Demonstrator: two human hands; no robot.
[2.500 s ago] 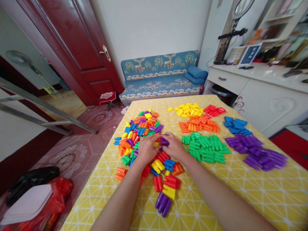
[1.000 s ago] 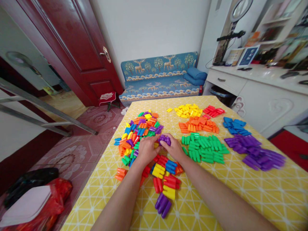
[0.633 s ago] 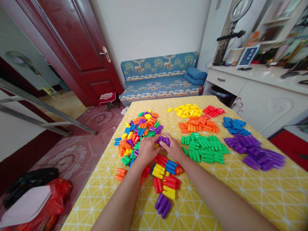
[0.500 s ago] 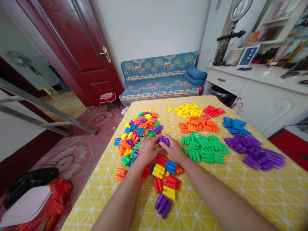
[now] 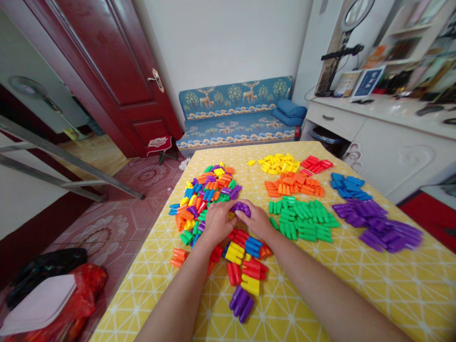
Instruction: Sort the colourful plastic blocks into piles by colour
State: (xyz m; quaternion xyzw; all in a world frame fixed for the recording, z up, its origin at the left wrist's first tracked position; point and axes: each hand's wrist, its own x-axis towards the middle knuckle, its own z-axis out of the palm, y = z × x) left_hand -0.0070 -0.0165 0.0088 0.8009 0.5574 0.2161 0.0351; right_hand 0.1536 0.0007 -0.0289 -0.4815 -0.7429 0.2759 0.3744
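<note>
Right hand (image 5: 254,219) grasps a cluster of glossy purple plastic finger-shaped pieces (image 5: 243,209) just above the tabletop (image 5: 281,308), its visible rounded knobs turned toward the viewer and its long axis partly hidden by fingers; left hand (image 5: 219,219) curls against its left side, firmness of grip cannot be told. Beside the left hand lies a mixed-colour heap of smooth, ribbed plastic pieces (image 5: 210,187); right of the right hand, a pile of green ribbed plastic pieces (image 5: 306,218), tubes pointing various ways.
</note>
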